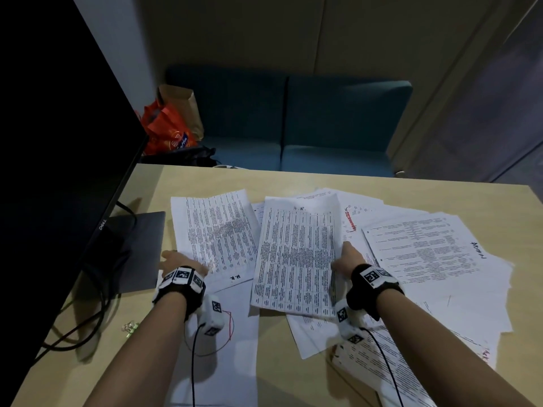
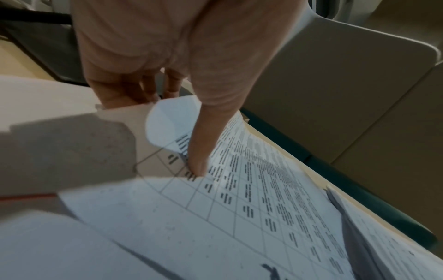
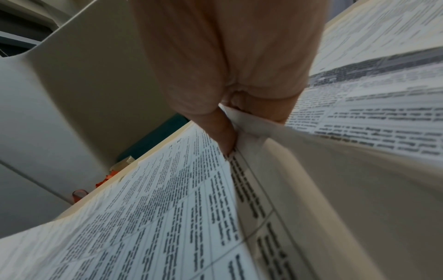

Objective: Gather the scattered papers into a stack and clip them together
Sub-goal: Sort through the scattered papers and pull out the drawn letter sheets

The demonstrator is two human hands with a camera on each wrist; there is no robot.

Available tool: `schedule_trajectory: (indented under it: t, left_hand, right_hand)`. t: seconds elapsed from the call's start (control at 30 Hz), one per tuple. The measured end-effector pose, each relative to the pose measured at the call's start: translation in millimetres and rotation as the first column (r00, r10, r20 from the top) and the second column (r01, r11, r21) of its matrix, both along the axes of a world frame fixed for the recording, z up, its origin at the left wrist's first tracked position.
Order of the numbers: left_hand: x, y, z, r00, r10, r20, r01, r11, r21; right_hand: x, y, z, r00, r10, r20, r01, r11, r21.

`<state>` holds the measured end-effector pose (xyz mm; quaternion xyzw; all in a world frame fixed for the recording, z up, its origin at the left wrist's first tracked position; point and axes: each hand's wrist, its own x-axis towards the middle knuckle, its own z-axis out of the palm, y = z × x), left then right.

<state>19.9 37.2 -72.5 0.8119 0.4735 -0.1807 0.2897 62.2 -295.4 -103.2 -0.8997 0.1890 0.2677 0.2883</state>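
Observation:
Printed sheets lie scattered over the light wooden table (image 1: 279,179). My left hand (image 1: 183,261) pinches the near corner of the left table-printed sheet (image 1: 217,230). In the left wrist view its thumb (image 2: 199,151) presses on top of this sheet (image 2: 239,208), with the fingers under the curled edge. My right hand (image 1: 343,257) grips the right edge of the middle sheet marked "H.R." (image 1: 293,259). In the right wrist view, the thumb (image 3: 224,134) lies on that sheet (image 3: 155,217), which is lifted. A pile marked "ADMIN" (image 1: 426,251) lies to the right. Small clips (image 1: 130,326) sit near the table's left edge.
A Dell monitor (image 1: 58,171) stands along the left, with a dark flat laptop (image 1: 141,251) and cables (image 1: 82,327) beside it. More sheets (image 1: 235,362) lie near the front edge. Behind the table are a teal sofa (image 1: 323,121) and an orange bag (image 1: 167,130).

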Motion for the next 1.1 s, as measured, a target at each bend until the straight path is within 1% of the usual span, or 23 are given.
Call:
schedule_trajectory:
  t: [0.03, 0.1, 0.2, 0.27, 0.33, 0.4, 0.43, 0.47, 0.5, 0.57, 0.6, 0.63, 0.67, 0.7, 0.73, 0.77, 0.8, 0.83, 0.9, 1.0, 1.1]
  left_hand:
    - [0.9, -1.8, 3.1, 1.0, -0.011, 0.016, 0.011, 1.0, 0.024]
    - [4.2, -5.3, 8.9, 0.995, -0.088, 0.056, 0.082, 0.992, 0.091]
    - [11.4, -15.1, 25.3, 0.952, -0.229, 0.204, 0.197, 0.966, 0.166]
    - [17.7, -26.8, 48.9, 0.892, -0.331, 0.309, 0.257, 0.932, 0.256]
    - [23.5, -39.7, 78.3, 0.811, -0.438, 0.388, 0.285, 0.875, 0.392]
    - [27.1, -47.3, 103.6, 0.715, -0.531, 0.455, 0.275, 0.812, 0.516]
    - [27.4, -49.0, 113.0, 0.667, -0.557, 0.494, 0.26, 0.796, 0.547]
    - [27.4, -50.0, 120.6, 0.622, -0.561, 0.546, 0.246, 0.803, 0.543]
    - [27.5, -49.7, 125.0, 0.58, -0.538, 0.612, 0.232, 0.829, 0.509]
    - [28.5, -48.6, 124.5, 0.52, -0.427, 0.74, 0.212, 0.903, 0.373]
    - [28.6, -48.5, 118.4, 0.52, -0.367, 0.771, 0.22, 0.93, 0.294]
    - [27.5, -49.6, 111.3, 0.55, -0.315, 0.774, 0.241, 0.947, 0.214]
    - [25.6, -51.5, 100.1, 0.605, -0.267, 0.75, 0.266, 0.956, 0.126]
    - [22.2, -54.2, 87.3, 0.665, -0.225, 0.712, 0.293, 0.956, 0.029]
    - [18.1, -57.0, 71.7, 0.726, -0.216, 0.653, 0.327, 0.943, -0.052]
    - [13.2, -61.0, 56.8, 0.774, -0.242, 0.586, 0.371, 0.922, -0.11]
    - [9.0, -64.9, 39.5, 0.808, -0.289, 0.513, 0.418, 0.895, -0.155]
    - [4.4, -69.8, 25.1, 0.829, -0.328, 0.453, 0.454, 0.868, -0.202]
    - [-4.0, -80.8, 3.8, 0.855, -0.358, 0.376, 0.473, 0.835, -0.281]
    - [-10.8, -95.7, -10.9, 0.865, -0.414, 0.284, 0.489, 0.821, -0.295]
    - [-14.7, -103.8, -12.4, 0.842, -0.514, 0.162, 0.539, 0.798, -0.269]
  right_hand:
    - [-0.4, -0.5, 0.2, 1.0, 0.003, 0.0, -0.003, 1.0, 0.003]
    - [-1.8, -1.6, 1.6, 1.0, 0.007, 0.004, -0.007, 1.0, 0.011]
    - [-3.9, -4.0, 2.6, 1.0, 0.011, 0.015, -0.011, 0.999, 0.041]
    - [-4.5, -5.7, 1.3, 1.0, 0.019, 0.021, -0.02, 0.999, 0.048]
    - [-4.9, -5.7, 3.1, 0.999, 0.029, 0.024, -0.03, 0.998, 0.048]
    - [-5.2, -5.3, 4.2, 0.999, 0.031, 0.014, -0.031, 0.998, 0.058]
    - [-5.7, -5.0, 4.4, 1.0, 0.024, 0.005, -0.025, 0.997, 0.072]
    - [-5.9, -4.6, 4.9, 1.0, 0.008, 0.005, -0.009, 0.996, 0.086]
    - [-6.1, -3.2, 5.7, 1.0, -0.012, 0.015, 0.011, 0.995, 0.104]
    - [-8.8, -1.2, 13.4, 0.997, -0.072, 0.037, 0.065, 0.984, 0.163]
    - [-10.6, -0.8, 16.7, 0.993, -0.111, 0.039, 0.101, 0.972, 0.211]
    - [-12.8, -0.7, 19.3, 0.988, -0.153, 0.032, 0.138, 0.952, 0.273]
    - [-15.2, -1.1, 21.7, 0.978, -0.207, 0.006, 0.192, 0.915, 0.355]
    - [-16.8, -2.1, 23.5, 0.961, -0.275, -0.037, 0.263, 0.86, 0.437]
    - [-18.6, -3.3, 25.4, 0.939, -0.331, -0.09, 0.331, 0.801, 0.5]
    - [-18.9, -4.9, 23.7, 0.925, -0.358, -0.127, 0.367, 0.758, 0.54]
    - [-17.6, -6.5, 21.3, 0.928, -0.347, -0.139, 0.364, 0.757, 0.543]
    - [-16.9, -7.5, 20.3, 0.937, -0.321, -0.135, 0.343, 0.779, 0.526]
    - [-13.4, -10.6, 13.7, 0.967, -0.235, -0.096, 0.253, 0.853, 0.457]
    - [-9.7, -10.0, 5.4, 0.991, -0.132, -0.031, 0.133, 0.908, 0.397]
    - [-6.1, -8.8, -5.6, 0.999, -0.036, 0.014, 0.032, 0.974, 0.226]
